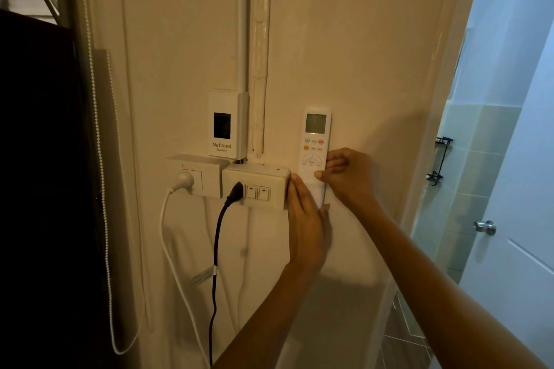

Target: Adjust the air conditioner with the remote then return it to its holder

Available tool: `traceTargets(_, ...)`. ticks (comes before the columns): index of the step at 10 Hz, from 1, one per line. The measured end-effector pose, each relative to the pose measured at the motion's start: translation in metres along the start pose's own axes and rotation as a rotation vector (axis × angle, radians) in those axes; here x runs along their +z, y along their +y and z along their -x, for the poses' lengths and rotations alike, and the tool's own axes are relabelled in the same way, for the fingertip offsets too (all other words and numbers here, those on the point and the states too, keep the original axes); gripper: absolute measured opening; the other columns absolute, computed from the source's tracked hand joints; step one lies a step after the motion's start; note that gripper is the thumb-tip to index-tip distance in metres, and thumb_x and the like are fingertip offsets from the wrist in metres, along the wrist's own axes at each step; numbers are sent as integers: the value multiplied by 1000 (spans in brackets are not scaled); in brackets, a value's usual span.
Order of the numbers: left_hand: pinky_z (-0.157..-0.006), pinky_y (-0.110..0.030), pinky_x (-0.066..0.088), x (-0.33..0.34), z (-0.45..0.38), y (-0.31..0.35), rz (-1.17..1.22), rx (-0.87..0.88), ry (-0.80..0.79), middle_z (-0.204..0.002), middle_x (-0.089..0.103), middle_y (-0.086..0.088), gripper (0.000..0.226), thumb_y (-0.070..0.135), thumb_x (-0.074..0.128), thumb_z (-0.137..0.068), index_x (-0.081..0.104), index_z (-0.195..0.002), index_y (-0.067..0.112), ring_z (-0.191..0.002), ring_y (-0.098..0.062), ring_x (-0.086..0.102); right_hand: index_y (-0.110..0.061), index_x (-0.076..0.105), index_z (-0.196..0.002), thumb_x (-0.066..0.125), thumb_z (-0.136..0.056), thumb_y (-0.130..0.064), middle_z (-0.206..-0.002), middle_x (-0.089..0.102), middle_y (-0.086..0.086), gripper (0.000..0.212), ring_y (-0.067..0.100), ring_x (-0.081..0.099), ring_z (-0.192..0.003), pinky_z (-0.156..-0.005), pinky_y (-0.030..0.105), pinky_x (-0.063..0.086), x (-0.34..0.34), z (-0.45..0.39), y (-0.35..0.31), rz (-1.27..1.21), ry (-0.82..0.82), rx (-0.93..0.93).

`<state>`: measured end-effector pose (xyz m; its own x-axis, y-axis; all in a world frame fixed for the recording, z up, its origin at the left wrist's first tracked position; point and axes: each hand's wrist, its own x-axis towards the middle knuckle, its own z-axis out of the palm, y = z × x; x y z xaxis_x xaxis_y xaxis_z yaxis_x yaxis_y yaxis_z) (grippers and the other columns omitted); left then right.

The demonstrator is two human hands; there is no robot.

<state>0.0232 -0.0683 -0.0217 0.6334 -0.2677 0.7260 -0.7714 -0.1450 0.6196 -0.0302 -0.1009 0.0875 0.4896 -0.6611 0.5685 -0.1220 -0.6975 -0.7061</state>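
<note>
From the head camera, the remote (314,147) stood upright against the cream wall (359,54), its long axis vertical, display at the top and buttons facing out, just right of the switch box (257,186). Its lower end disappeared between the two hands, so the holder itself could not be made out (it was presumably down there, behind the fingers).

The right hand (349,178) was the nearer one, directly at the remote's right edge, curled closed with the thumb pressed on the lower face and the fingers seemingly wrapped behind. The left hand (307,222) lay flat and open against the wall below and left of it, fingers pointing up along the remote's left side, touching but gripping nothing. Both forearms reached up from the lower right.

Whichever way the remote was to go, the move seemed to run along that vertical axis, led by the right hand.
</note>
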Motion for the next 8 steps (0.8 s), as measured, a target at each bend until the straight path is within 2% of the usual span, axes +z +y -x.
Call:
traceTargets(2,-106,-37,22,-3,0,-1,-19,31,5,-152,19,-24,77,18,61,-88,13,-144,-4,-141,-37,16,-4,63,-100,80,-69,-11,-107,71,13,36,21,69,-93,-70,19,52,2,2,0,51,-9,6)
traceTargets(3,-107,-41,31,-4,-1,-3,-31,42,-6,-152,19,-24,77,20,61,-88,14,-144,-3,-141,-37,17,-4,64,-102,78,-71,-9,-108,71,13,35,22,69,-95,-73,22,53,-4,-1,-2,21,-46,48)
traceTargets(4,-103,-43,37,-4,-1,-2,-79,38,-16,-149,25,-26,80,22,65,-85,17,-143,-4,-138,-40,23,-4,65,-105,76,-72,-5,-111,71,13,34,24,68,-100,-85,34,56,-15,-4,-7,-100,-125,126)
traceTargets(5,-103,-37,27,-4,-1,-2,-107,27,-14,-148,29,-27,80,23,68,-83,22,-142,-5,-137,-41,26,-2,66,-107,74,-72,0,-111,70,15,36,26,67,-102,-92,40,54,-23,-6,-10,-204,-183,193)
traceTargets(6,-102,-35,21,-5,-1,-1,-90,7,-30,-150,24,-26,80,21,66,-85,18,-143,-4,-139,-41,21,-3,65,-108,72,-74,-1,-113,69,14,35,27,66,-105,-92,41,54,-30,-8,-13,-240,-219,226)
traceTargets(7,-109,-39,22,-6,-2,-1,-53,18,-47,-154,15,-22,80,21,61,-88,10,-145,0,-142,-37,13,-4,65,-109,67,-80,-7,-112,68,16,29,25,66,-100,-83,34,56,-38,-6,-15,-305,-214,197)
traceTargets(8,-112,-41,24,-11,0,-1,14,0,-58,-155,11,-18,80,20,59,-89,5,-146,3,-144,-32,10,-10,64,-110,63,-84,-18,-108,69,11,27,21,66,-96,-79,29,55,-60,2,-31,-351,-99,130)
